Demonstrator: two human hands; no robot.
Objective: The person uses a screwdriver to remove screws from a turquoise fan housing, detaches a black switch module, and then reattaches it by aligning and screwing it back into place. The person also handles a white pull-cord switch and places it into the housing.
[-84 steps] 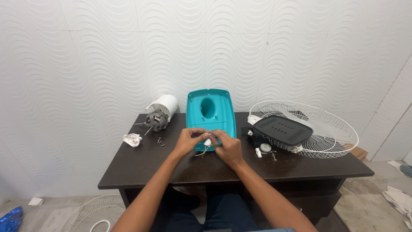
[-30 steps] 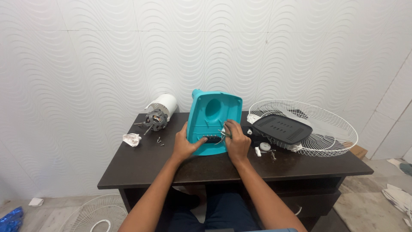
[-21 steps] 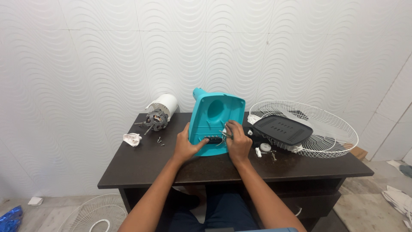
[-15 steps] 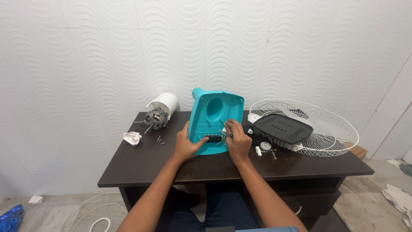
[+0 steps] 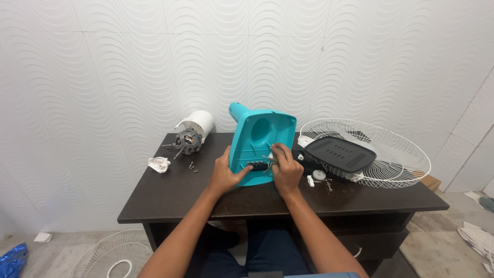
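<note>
A teal plastic fan base housing [image 5: 262, 139] stands tilted up on the dark desk [image 5: 170, 198], its hollow underside facing me. My left hand [image 5: 225, 175] grips its lower left edge, thumb reaching toward a dark part inside. My right hand [image 5: 285, 167] presses on the lower right of the housing, fingers pinched at a small metal piece near that dark part.
A fan motor with a white cover [image 5: 191, 135] lies at the desk's back left, beside a white plug [image 5: 158, 164] and loose screws [image 5: 191, 167]. A white wire guard [image 5: 375, 149] with a black plate [image 5: 339, 153] fills the right. Another guard [image 5: 110, 255] lies on the floor.
The teal housing lay flat on the desk earlier; both hands have tipped it up toward me. In the last second it rose slightly more and the hands stayed on it.
</note>
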